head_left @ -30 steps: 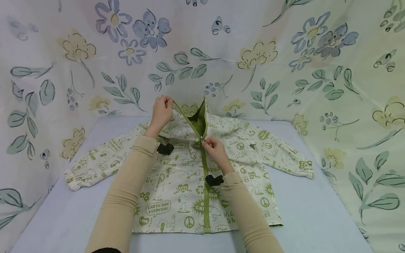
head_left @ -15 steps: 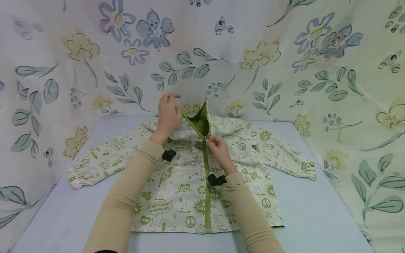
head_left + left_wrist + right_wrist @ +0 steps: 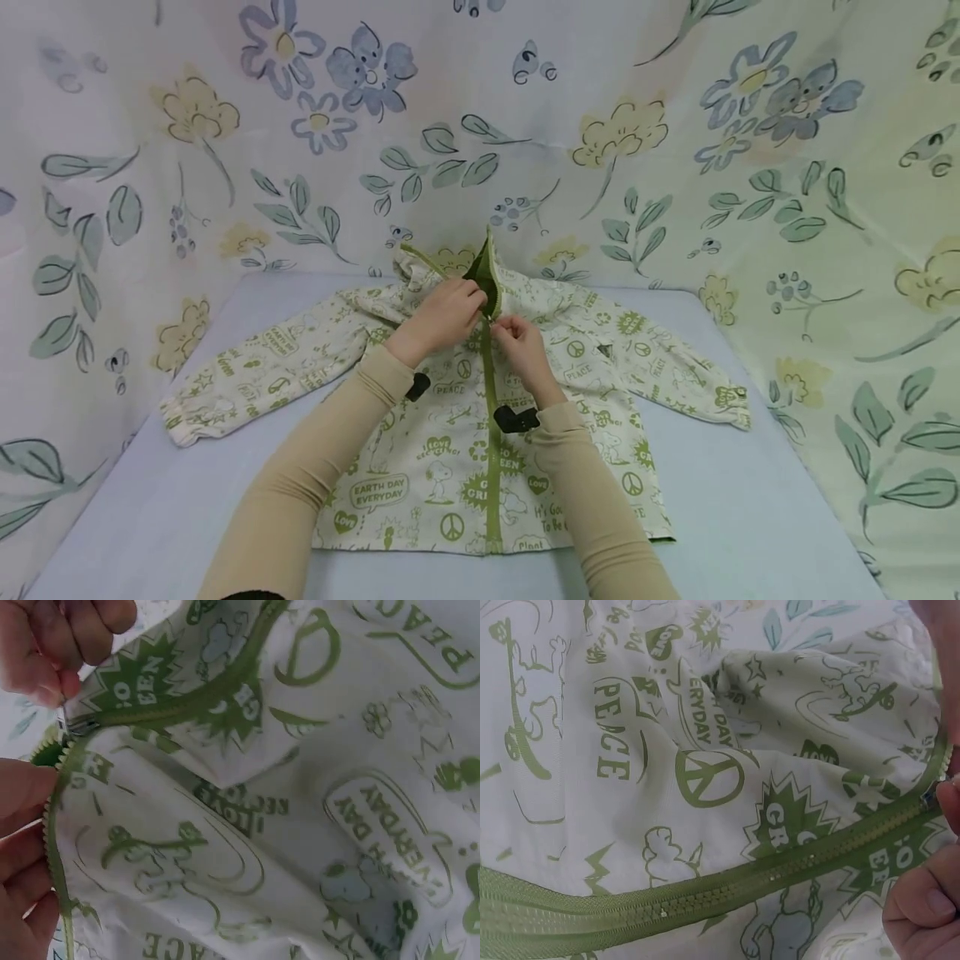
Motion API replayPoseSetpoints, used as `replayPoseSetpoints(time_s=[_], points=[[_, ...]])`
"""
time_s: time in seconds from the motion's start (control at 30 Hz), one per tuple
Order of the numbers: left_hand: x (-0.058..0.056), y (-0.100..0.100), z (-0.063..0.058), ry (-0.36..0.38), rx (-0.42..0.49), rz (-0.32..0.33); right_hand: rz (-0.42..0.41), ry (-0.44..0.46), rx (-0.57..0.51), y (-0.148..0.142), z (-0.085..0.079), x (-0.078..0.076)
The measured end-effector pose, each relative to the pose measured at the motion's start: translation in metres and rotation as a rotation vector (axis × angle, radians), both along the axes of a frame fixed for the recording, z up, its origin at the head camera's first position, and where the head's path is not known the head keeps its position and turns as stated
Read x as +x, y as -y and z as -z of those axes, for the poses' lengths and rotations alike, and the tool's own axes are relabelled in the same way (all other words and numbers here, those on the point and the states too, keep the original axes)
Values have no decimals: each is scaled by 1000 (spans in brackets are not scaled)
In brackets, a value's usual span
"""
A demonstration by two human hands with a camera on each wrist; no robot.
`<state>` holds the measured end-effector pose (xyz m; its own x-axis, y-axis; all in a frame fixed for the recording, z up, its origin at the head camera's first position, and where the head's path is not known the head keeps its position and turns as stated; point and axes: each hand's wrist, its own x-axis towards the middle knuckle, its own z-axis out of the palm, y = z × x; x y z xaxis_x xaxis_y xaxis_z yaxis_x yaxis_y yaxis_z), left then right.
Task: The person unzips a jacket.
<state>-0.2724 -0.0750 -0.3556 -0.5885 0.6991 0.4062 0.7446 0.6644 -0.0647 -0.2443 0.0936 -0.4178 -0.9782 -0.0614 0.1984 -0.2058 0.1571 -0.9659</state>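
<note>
Evidently, most of the work on the zipper [image 3: 491,450] of the printed jacket [image 3: 442,417] is done: it looks joined from the hem [image 3: 405,550] up to the zipper pull [image 3: 64,709] that the right hand [image 3: 522,346] pinches, and what seems left is the parted stretch above it, at the high collar [image 3: 519,290]. Front up, the printed jacket lies beneath both hands, and the left hand [image 3: 447,312] grips the left zipper edge [image 3: 57,874] near the pull. Beyond the hands, the floral backdrop [image 3: 600,175] rises close behind the collar, limiting reach, whereas tabletop [image 3: 750,517] shows outward of both sleeves [image 3: 262,371] and nearer than the hem.
</note>
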Motion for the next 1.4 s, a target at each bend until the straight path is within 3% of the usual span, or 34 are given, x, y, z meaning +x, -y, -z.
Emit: replayPoseSetpoints(time_s=[0.17,0.33,0.83,1.2,1.4], points=[[-4,3,2,92,24,-5,8,-6,-9,0,4,-2],[-8,6,2,135,73,-19,-18,-23,-20,2,3,-5],[-6,11,2,133,156,17,12,28,-16,9,7,2],[-6,12,1,169,168,18,-2,7,-5,7,12,4],[-8,15,-3,216,200,4,14,46,15,3,16,4]])
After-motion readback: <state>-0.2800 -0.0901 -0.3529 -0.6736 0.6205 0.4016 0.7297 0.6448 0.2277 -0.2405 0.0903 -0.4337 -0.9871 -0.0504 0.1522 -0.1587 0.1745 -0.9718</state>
